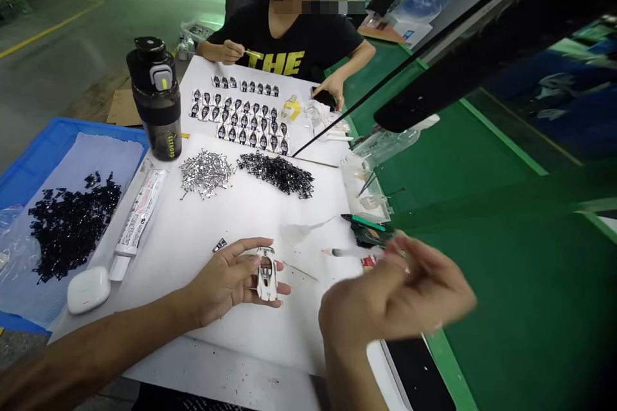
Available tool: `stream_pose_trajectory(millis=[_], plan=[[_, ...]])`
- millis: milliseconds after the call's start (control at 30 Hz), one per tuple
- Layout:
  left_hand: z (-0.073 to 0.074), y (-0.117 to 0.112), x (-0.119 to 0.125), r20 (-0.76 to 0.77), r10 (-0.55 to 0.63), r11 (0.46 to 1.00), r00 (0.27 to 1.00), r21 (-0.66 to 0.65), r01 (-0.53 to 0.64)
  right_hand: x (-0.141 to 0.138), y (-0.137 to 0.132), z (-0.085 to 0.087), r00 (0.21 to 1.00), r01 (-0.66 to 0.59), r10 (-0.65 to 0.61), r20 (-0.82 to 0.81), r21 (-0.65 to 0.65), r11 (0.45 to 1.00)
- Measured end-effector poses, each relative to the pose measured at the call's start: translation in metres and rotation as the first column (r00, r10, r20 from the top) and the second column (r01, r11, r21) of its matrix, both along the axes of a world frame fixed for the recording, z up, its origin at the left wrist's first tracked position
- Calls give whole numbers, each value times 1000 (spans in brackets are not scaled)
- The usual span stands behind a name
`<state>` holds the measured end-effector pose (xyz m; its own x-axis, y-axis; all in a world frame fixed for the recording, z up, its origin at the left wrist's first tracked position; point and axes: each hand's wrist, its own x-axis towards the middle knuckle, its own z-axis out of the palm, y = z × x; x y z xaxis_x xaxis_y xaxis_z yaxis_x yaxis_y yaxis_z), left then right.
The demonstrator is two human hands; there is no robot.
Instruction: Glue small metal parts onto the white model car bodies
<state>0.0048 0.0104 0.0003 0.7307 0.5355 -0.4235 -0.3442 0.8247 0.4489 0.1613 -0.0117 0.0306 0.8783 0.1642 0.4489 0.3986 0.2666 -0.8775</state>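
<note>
My left hand [229, 279] holds a small white toy car body [267, 274] above the table, thumb on top and fingers beneath. The car body has an opening in its middle. On the table left of it lies a single small black part [220, 244]. A thin stick [299, 270] lies just right of the left fingertips. My right hand [400, 289] is raised at the right, smeared by motion, its fingers bent; what is in them, if anything, I cannot make out. Close to its fingertips shows a slim clear tool with a pointed tip [344, 252].
Beyond my hands lie a pile of silver parts [206, 173] and a pile of black parts [277, 173]. A bottle [155, 103], a white tube [139, 215], a white case [89, 289] and a blue tray [130, 133] stand left. Opposite, a person [289, 32] sits behind rows of small pieces [248, 122].
</note>
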Motion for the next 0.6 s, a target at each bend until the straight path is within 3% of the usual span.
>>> stream_pose_trajectory(millis=[67,100,133,167,200,233,267,400,500,600], plan=[[-3,-1,1,24,15,1000,1000,-4,-15,-18,-2,14,959,-115,115,260,-13,993],[-4,-1,1,36,22,1000,999,-1,-22,-26,2,20,900,-227,256,354,-122,966],[-5,-1,1,47,26,1000,999,8,-26,-33,11,26,813,-322,432,391,-316,892],[-6,-2,1,53,23,999,998,22,-25,-38,25,30,724,-366,588,360,-522,771],[-7,-2,1,53,15,999,998,37,-17,-41,44,32,668,-327,684,292,-710,623],[-8,-2,0,47,6,999,999,52,-8,-43,66,31,618,-202,758,207,-890,408],[-8,-3,0,37,-1,998,999,64,-1,-43,89,29,613,-141,771,173,-936,322],[-8,-4,3,16,9,997,1000,73,-10,-38,157,13,655,15,746,121,-989,147],[-10,-4,9,27,23,997,999,76,-25,-37,169,5,678,87,729,99,-995,54],[-13,-4,15,27,48,995,999,85,-50,-41,167,4,686,122,720,107,-992,31]])
